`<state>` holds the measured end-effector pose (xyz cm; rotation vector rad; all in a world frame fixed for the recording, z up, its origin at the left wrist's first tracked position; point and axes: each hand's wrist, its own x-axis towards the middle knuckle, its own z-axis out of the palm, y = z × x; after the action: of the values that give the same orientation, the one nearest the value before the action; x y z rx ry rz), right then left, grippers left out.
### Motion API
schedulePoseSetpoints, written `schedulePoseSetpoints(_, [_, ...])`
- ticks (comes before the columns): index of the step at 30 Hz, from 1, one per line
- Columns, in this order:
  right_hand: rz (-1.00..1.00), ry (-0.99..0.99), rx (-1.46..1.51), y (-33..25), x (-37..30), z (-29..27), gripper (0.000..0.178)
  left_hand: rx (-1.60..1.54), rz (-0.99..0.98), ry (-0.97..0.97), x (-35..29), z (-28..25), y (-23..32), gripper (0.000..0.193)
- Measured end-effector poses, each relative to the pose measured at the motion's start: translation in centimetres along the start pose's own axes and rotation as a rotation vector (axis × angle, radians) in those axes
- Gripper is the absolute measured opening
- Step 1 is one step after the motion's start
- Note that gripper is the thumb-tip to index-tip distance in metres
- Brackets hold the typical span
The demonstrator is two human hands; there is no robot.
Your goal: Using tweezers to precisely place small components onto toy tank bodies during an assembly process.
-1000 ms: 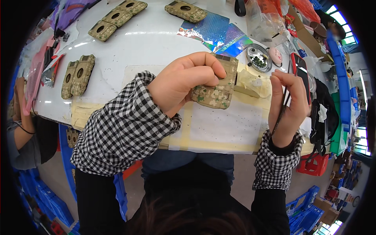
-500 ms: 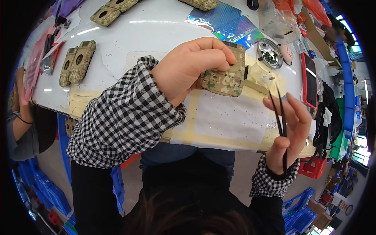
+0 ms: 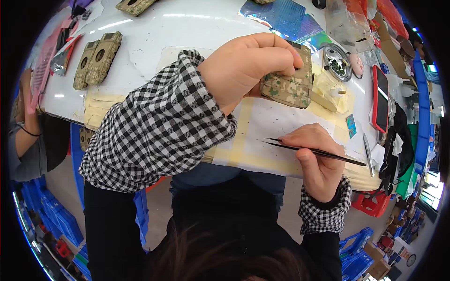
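Observation:
My left hand (image 3: 255, 63) is closed around a camouflage-patterned model tank hull part (image 3: 288, 84), raised above the white paper sheet (image 3: 262, 124). Its fingertips curl over the part's upper side and hide some of it. Lower and to the right, my right hand (image 3: 321, 159) grips dark tweezers (image 3: 323, 153) between thumb and fingers. The tweezers lie almost level, their slightly parted tips pointing left over the sheet, where tiny dark specks are scattered. Whether anything sits between the tips is too small to tell.
Two camouflage tank hull parts (image 3: 99, 58) lie at the left. Beyond my right hand are a yellowish block (image 3: 328, 91), a round metal dish (image 3: 336, 62) of small dark green pieces, a red-cased phone (image 3: 380, 100) and a silver tool (image 3: 368, 152). Another person's arm (image 3: 30, 100) shows far left.
My right hand has come down and left, turning the tweezers from upright to nearly level over the sheet. The left hand and the held part shifted slightly right and up.

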<state>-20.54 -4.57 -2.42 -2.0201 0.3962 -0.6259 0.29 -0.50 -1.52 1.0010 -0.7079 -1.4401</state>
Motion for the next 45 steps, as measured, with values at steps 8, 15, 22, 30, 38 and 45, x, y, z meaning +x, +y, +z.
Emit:
schedulePoseSetpoints(8, [-0.022, 0.016, 0.044, 0.4, -0.2, -0.5, 0.017, 0.010, 0.023, -0.001, -0.1, -0.1, 0.0, 0.016])
schedulePoseSetpoints(15, [-0.011, -0.036, 0.015, 0.5, 0.0, -0.2, 0.016, 0.016, 0.017, 0.000, 0.0, -0.1, -0.1, 0.015])
schedulePoseSetpoints(22, [0.011, -0.051, -0.009, 0.5, -0.1, -0.4, 0.015, 0.019, 0.026, -0.002, 0.0, 0.0, -0.1, 0.015])
schedulePoseSetpoints(30, [-0.033, 0.071, -0.094, -0.1, 1.0, -0.5, 0.013, 0.039, 0.089, 0.061, 0.1, -0.3, -0.2, 0.015])
schedulePoseSetpoints(38, [0.103, 0.040, 0.014, -0.1, 3.5, 0.5, 0.009, -0.093, 0.126, 0.143, 1.0, -0.7, -0.7, 0.021])
schedulePoseSetpoints(45, [0.126, 0.054, 0.075, 0.7, 3.4, 0.6, 0.015, -0.076, 0.121, 0.182, 0.5, -0.3, -0.4, 0.021])
